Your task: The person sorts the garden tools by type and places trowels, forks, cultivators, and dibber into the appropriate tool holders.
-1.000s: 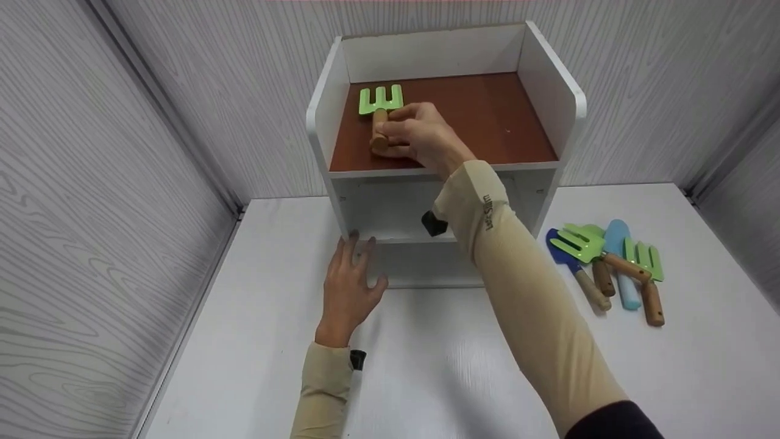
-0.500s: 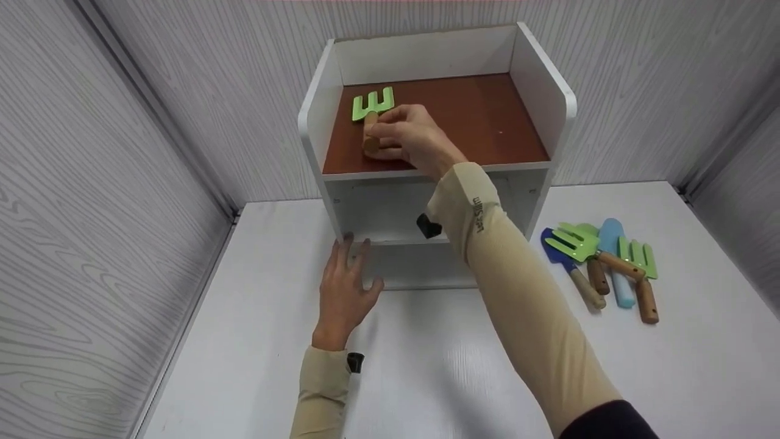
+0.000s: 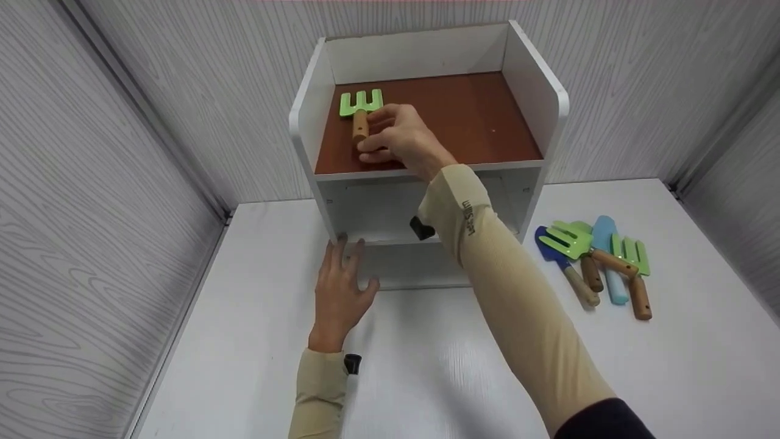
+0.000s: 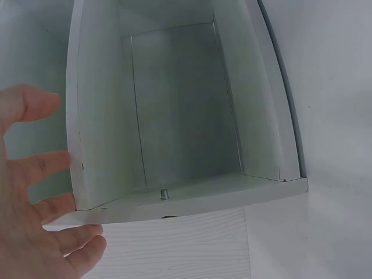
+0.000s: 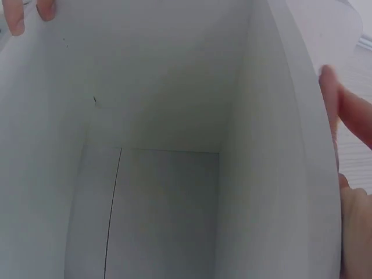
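Okay, garden fork (image 3: 361, 122) is on the brown top shelf (image 3: 469, 122) of the white cabinet (image 3: 553, 110), left part, tines toward the back. Right hand (image 3: 402, 135) has thumb and fingers at its wooden handle — can't tell if they pinch it. Side wall (image 3: 308, 110) stands just left of the fork. Tan right sleeve (image 3: 518, 292) crosses in front of the lower compartments, partly blocking them. Left hand (image 3: 340, 296), fingers spread, touches the cabinet's lower left edge. Right of the cabinet, overlapping tools — blue trowel (image 3: 555, 256), light-blue trowel (image 3: 603, 230), more green forks (image 3: 640, 296) — lie on the white table (image 3: 426, 372).
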Tool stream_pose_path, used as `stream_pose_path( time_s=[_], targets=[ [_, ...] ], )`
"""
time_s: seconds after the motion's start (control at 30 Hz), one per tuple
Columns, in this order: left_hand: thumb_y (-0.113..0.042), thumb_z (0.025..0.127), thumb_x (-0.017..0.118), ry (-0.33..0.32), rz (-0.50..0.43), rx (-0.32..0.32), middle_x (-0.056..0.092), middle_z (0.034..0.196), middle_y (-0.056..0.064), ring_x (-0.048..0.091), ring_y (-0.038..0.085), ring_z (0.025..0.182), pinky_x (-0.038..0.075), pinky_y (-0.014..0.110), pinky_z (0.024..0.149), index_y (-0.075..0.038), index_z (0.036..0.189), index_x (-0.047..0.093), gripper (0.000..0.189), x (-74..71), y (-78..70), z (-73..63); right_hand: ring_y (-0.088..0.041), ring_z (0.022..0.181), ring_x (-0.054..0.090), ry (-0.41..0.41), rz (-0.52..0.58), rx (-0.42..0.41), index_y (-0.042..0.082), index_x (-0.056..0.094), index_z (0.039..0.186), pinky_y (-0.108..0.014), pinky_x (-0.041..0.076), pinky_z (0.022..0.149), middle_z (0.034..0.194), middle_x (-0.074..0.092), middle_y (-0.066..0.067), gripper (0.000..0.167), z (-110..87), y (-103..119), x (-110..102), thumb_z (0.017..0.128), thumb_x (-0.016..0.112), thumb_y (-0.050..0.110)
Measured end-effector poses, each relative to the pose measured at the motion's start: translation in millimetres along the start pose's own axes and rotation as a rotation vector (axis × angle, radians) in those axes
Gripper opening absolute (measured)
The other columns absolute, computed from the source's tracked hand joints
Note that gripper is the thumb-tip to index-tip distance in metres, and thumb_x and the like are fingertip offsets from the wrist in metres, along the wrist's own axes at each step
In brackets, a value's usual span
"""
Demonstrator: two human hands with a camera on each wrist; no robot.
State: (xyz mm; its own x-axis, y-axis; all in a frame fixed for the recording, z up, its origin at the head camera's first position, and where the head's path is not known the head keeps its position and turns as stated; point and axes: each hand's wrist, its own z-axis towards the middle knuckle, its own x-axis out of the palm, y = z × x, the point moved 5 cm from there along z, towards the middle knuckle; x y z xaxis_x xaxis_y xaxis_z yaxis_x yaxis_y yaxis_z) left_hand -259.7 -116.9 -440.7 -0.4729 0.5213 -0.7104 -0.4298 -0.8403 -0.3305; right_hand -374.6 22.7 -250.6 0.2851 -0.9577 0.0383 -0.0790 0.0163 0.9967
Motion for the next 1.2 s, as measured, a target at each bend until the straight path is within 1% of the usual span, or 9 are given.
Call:
stream_pose_path(
  time_s=[0.13,0.27,0.37,0.53,0.67,0.8,0.93,1.07,1.2],
  targets=[
    [-0.016,0.083,0.077,-0.009,0.014,0.013,0.047,0.147,0.028,0.042,0.054,0.134,0.044,0.062,0.102,0.000,0.139,0.059,0.061,-1.2,0.4,0.0,-0.023,0.093,0.065,-0.011,-0.051,-0.017,-0.001,0.053,0.137,-0.027,0.059,0.073,0.120,0.055,-0.015,0.049,1.0,0.8,1.9,0.091,0.067,-0.011],
    [-0.017,0.082,0.078,-0.018,0.023,0.026,0.047,0.146,0.028,0.043,0.054,0.134,0.044,0.062,0.101,0.000,0.139,0.059,0.062,-1.4,0.1,0.7,-0.023,0.090,0.065,-0.025,-0.019,-0.035,-0.002,0.055,0.132,-0.028,0.059,0.074,0.112,0.058,-0.016,0.040,-0.3,0.0,-0.8,0.094,0.063,-0.009],
    [-0.018,0.084,0.077,-0.013,0.024,0.029,0.046,0.147,0.028,0.043,0.054,0.134,0.045,0.061,0.101,-0.001,0.139,0.059,0.061,0.0,-1.0,1.5,-0.023,0.089,0.065,-0.028,0.021,-0.026,-0.002,0.056,0.132,-0.031,0.060,0.075,0.111,0.059,-0.016,0.038,-3.6,1.2,-3.9,0.095,0.061,-0.009],
    [-0.018,0.083,0.078,-0.008,0.025,0.041,0.047,0.146,0.027,0.044,0.054,0.133,0.046,0.061,0.099,-0.001,0.138,0.059,0.061,-2.0,-1.0,2.2,-0.026,0.091,0.068,0.007,-0.038,-0.002,0.000,0.053,0.135,-0.035,0.060,0.077,0.113,0.060,-0.018,0.040,-14.2,7.2,-11.8,0.096,0.062,-0.005],
    [-0.018,0.083,0.078,-0.004,0.015,0.037,0.046,0.148,0.026,0.043,0.054,0.134,0.045,0.061,0.101,-0.002,0.140,0.059,0.062,-4.9,0.8,2.4,-0.029,0.095,0.069,0.024,-0.061,-0.014,0.000,0.051,0.138,-0.037,0.060,0.078,0.121,0.061,-0.020,0.042,-24.2,11.0,-21.8,0.098,0.063,0.002],
    [-0.018,0.084,0.076,0.014,0.016,0.030,0.045,0.147,0.028,0.042,0.055,0.134,0.044,0.061,0.102,-0.001,0.141,0.057,0.062,-4.2,0.9,0.3,-0.032,0.095,0.071,0.059,-0.048,-0.028,-0.002,0.051,0.138,-0.040,0.060,0.078,0.128,0.060,-0.022,0.043,-33.8,11.1,-28.4,0.098,0.064,0.006],
    [-0.018,0.083,0.075,0.020,0.014,0.028,0.045,0.147,0.028,0.042,0.055,0.134,0.043,0.061,0.103,-0.001,0.141,0.057,0.063,-3.1,-0.7,-0.7,-0.033,0.095,0.071,0.100,-0.033,-0.060,-0.004,0.051,0.137,-0.041,0.061,0.075,0.129,0.060,-0.024,0.042,-45.7,10.8,-34.1,0.099,0.063,0.009],
    [-0.019,0.084,0.075,0.012,0.004,0.031,0.045,0.148,0.027,0.042,0.054,0.134,0.043,0.061,0.103,-0.002,0.142,0.057,0.063,-2.7,-1.7,-0.2,-0.032,0.094,0.072,0.115,0.002,-0.087,-0.005,0.051,0.137,-0.041,0.061,0.074,0.128,0.060,-0.025,0.041,-57.9,10.1,-42.9,0.100,0.062,0.010],
    [-0.018,0.083,0.076,0.007,0.001,0.034,0.045,0.148,0.026,0.042,0.054,0.134,0.044,0.062,0.102,-0.002,0.141,0.057,0.063,-2.9,-1.5,-0.8,-0.031,0.091,0.073,0.124,0.065,-0.099,-0.006,0.051,0.136,-0.044,0.061,0.073,0.126,0.061,-0.027,0.040,-67.0,7.0,-51.3,0.099,0.063,0.007]
  ],
)
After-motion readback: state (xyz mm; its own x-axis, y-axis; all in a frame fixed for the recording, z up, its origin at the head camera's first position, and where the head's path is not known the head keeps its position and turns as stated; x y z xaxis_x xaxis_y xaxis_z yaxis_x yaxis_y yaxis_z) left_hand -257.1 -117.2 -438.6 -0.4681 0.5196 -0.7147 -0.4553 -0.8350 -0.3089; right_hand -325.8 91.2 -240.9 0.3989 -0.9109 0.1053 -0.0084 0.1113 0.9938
